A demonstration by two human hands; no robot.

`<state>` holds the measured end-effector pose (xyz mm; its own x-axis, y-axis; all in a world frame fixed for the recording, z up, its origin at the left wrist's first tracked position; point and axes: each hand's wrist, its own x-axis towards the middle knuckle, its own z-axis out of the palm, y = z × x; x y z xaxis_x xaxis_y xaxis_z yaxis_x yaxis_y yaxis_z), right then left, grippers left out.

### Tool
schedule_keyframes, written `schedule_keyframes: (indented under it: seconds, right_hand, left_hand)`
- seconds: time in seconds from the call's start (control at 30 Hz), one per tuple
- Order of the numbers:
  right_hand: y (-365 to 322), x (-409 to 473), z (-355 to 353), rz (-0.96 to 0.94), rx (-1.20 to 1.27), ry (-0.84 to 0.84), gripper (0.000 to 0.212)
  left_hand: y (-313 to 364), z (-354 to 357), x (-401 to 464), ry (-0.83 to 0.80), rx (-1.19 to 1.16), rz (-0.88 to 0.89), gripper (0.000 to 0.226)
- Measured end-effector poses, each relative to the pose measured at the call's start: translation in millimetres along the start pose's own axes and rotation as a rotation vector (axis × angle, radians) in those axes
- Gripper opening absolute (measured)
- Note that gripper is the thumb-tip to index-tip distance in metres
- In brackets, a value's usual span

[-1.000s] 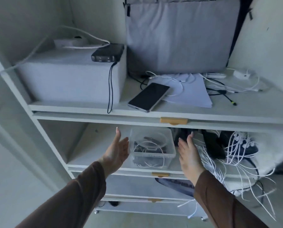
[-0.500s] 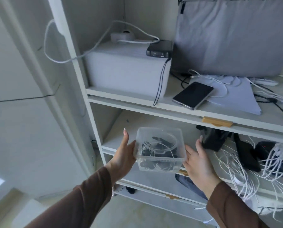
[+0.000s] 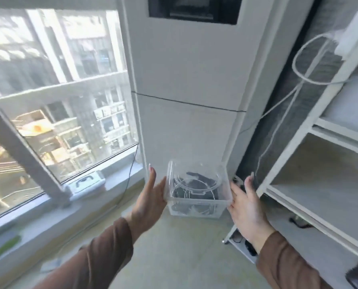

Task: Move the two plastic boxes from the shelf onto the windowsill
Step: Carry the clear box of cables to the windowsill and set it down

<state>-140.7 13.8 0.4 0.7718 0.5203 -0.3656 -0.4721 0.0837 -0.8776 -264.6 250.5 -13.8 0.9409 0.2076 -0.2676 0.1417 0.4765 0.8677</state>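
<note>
A clear plastic box (image 3: 197,190) with coiled cables inside hangs in the air between my palms, off the shelf. My left hand (image 3: 150,197) presses flat against its left wall and my right hand (image 3: 245,203) against its right wall. The grey windowsill (image 3: 49,207) runs below the window at the left, lower than the box and apart from it. The white shelf unit (image 3: 311,184) stands at the right. A second plastic box is not in view.
A white device (image 3: 87,182) and a thin dark cable (image 3: 130,174) lie on the sill near the box. A green-edged flat thing (image 3: 4,246) sits at the sill's near left. A white panelled column (image 3: 186,101) rises behind the box. White cable loops hang off the shelf frame.
My hands closed on the box, lifted it off the lower shelf and carried it left. My view has swung from the shelf to the window.
</note>
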Motion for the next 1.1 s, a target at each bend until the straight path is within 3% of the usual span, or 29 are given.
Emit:
schedule_keyframes:
  seconds: [0.1, 0.3, 0.43, 0.53, 0.63, 0.8, 0.93, 1.1]
  right_hand:
    - [43.4, 63.7, 96.5, 0.043, -0.052, -0.134, 0.083]
    - [116.4, 171.8, 238.2, 0.194, -0.09, -0.309, 0.126]
    - [177.5, 264.5, 322.3, 0.249, -0.1, -0.417, 0.088]
    - [225.7, 343.4, 377.5, 0.268, -0.135, -0.4, 0.095]
    - [264.3, 409.2, 419.6, 0.294, -0.168, -0.443, 0.112]
    - [328.7, 505.5, 476.0, 0.319, -0.163, -0.501, 0.119]
    - [366.6, 550.3, 500.7, 0.318, -0.183, -0.503, 0.141]
    - [403.0, 584.6, 509.6, 0.327, -0.211, -0.474, 0.107]
  left_hand:
    - [23.0, -99.3, -29.1, 0.14, -0.051, 0.08, 0.095]
    - [37.5, -251.7, -42.8, 0.359, -0.202, 0.109, 0.091]
    - [31.4, -358.1, -14.0, 0.524, -0.283, 0.107, 0.091]
    - [19.7, -438.0, 22.7, 0.64, -0.306, 0.139, 0.093]
    - [6.3, -508.1, 59.0, 0.727, -0.322, 0.179, 0.092]
    - [-17.6, -609.2, 119.1, 0.857, -0.363, 0.215, 0.088]
    - [-37.5, -657.8, 147.8, 0.914, -0.4, 0.215, 0.09]
    - [-59.6, -693.0, 168.6, 0.96, -0.404, 0.219, 0.095]
